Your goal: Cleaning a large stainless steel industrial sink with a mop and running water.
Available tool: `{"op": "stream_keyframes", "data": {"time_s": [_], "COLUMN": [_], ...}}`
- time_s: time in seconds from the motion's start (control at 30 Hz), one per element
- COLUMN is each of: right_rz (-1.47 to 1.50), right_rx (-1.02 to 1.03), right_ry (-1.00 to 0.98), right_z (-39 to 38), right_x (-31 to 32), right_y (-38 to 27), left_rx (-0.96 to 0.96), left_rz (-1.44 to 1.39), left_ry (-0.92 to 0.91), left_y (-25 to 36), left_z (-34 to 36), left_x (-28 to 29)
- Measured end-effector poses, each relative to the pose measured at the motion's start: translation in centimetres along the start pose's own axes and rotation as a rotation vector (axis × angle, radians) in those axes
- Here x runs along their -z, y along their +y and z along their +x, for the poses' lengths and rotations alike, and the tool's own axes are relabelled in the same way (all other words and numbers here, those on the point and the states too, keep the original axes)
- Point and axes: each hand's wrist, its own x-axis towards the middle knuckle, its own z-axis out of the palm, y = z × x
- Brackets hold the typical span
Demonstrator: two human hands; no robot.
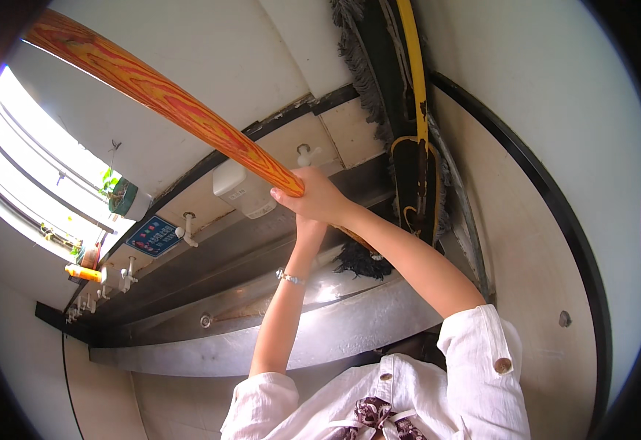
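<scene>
A long mop handle (181,114) with orange and red wood grain slants from the upper left down to my hands. My right hand (319,196) is wrapped round it, thumb pointing left along the shaft. Just below, my left hand (311,226) is closed at the same handle, its fingers mostly hidden behind the right hand. A beaded bracelet (291,277) circles my left wrist. Past my hands the shaft runs on behind my right forearm to a dark, stringy mop head (364,261), which lies in the long metal sink (261,341).
Several white taps (187,230) and a white dispenser box (241,187) line the tiled wall. Plant pots (128,199) stand by the barred window (38,165). Grey-fringed dust mops (364,66) and a yellow pole (413,62) lean in the right corner. A blue sign (155,236) hangs left.
</scene>
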Motion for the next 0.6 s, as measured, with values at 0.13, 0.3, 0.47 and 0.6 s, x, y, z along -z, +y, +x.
{"op": "stream_keyframes", "data": {"time_s": [0.13,0.3,0.47,0.6], "right_rz": [0.015,0.019,0.021,-0.024], "right_rx": [0.002,-0.015,-0.018,-0.013], "right_ry": [-0.002,-0.039,-0.036,-0.018], "right_z": [0.0,0.0,0.1,0.2], "right_x": [0.0,-0.1,0.2,0.4], "right_y": [0.0,-0.1,0.1,0.1], "left_rx": [-0.007,-0.056,-0.088,-0.033], "left_rz": [0.014,0.023,0.064,0.045], "left_ry": [-0.016,-0.02,-0.046,-0.057], "left_y": [-0.3,-2.8,-3.5,-2.8], "left_z": [0.3,1.1,1.4,1.3], "left_x": [0.1,0.6,0.5,0.3]}}
